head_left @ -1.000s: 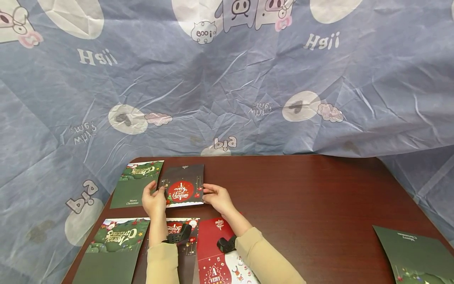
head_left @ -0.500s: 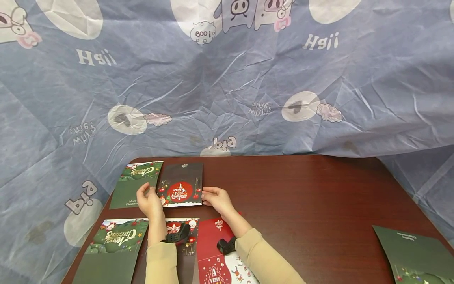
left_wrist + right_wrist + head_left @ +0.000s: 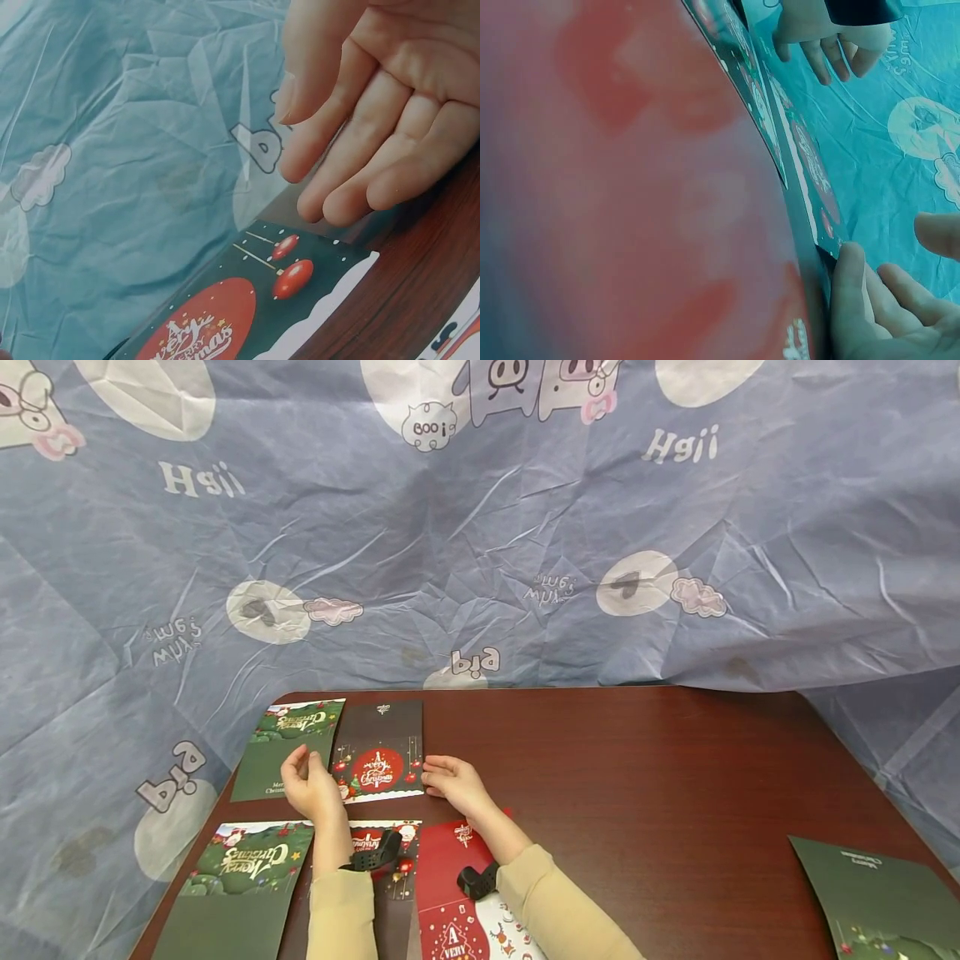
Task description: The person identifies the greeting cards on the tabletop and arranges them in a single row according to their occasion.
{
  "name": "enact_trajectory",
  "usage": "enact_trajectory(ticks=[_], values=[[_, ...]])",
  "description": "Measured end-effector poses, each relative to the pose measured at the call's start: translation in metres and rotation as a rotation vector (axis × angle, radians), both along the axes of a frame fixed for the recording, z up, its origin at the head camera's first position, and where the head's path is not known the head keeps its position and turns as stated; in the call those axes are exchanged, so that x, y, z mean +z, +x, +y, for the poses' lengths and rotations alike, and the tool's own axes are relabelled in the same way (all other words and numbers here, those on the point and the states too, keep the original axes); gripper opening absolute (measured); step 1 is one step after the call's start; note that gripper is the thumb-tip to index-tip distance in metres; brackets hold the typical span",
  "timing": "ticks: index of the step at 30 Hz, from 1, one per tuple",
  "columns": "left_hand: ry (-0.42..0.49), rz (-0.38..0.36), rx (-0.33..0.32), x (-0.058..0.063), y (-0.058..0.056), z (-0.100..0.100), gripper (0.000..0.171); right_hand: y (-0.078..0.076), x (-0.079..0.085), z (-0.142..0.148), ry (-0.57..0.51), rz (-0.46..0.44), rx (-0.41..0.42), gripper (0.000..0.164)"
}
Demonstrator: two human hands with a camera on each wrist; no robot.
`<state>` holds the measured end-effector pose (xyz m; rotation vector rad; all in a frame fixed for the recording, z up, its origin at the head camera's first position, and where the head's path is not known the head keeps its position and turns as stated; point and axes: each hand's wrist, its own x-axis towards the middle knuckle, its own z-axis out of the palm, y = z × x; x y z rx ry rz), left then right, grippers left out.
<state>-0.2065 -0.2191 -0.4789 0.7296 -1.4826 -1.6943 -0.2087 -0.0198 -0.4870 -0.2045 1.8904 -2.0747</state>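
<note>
A black Christmas card [image 3: 379, 735] with a red circle lies near the table's back left. My right hand [image 3: 453, 783] is at its right edge, with fingertips by the card's near corner in the right wrist view and the thumb [image 3: 939, 234] held apart. To the left of this card, over the lower part of a green Christmas card [image 3: 281, 760], my left hand [image 3: 313, 787] hovers with relaxed fingers and nothing in its grasp. In the left wrist view its fingers [image 3: 360, 142] appear loosely bent above the black card.
In the front row lie another green card [image 3: 240, 893], a second black card [image 3: 405, 885] partly behind my left forearm, and a red card [image 3: 444, 860]. One more green card [image 3: 870, 893] lies at the far right. A blue patterned cloth [image 3: 480, 527] hangs behind the table [image 3: 637, 793].
The black card has shifted slightly left and toward the back. My left hand has let go of its left edge and moved left. The right hand has followed the card a little leftward.
</note>
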Motion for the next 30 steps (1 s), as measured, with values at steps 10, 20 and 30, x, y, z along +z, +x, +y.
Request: enact_trajectory(ticks=[10, 20, 30], values=[[-0.032, 0.024, -0.030, 0.002, -0.001, 0.005, 0.021, 0.012, 0.030, 0.008, 0.021, 0.013, 0.014, 0.044], [-0.081, 0.005, -0.149, 0.008, 0.003, 0.018, 0.023, 0.015, 0.031, 0.018, 0.010, 0.048, 0.025, 0.044], [-0.114, -0.022, -0.221, 0.016, 0.009, 0.030, 0.026, 0.017, 0.013, 0.023, 0.036, 0.102, -0.033, 0.045]])
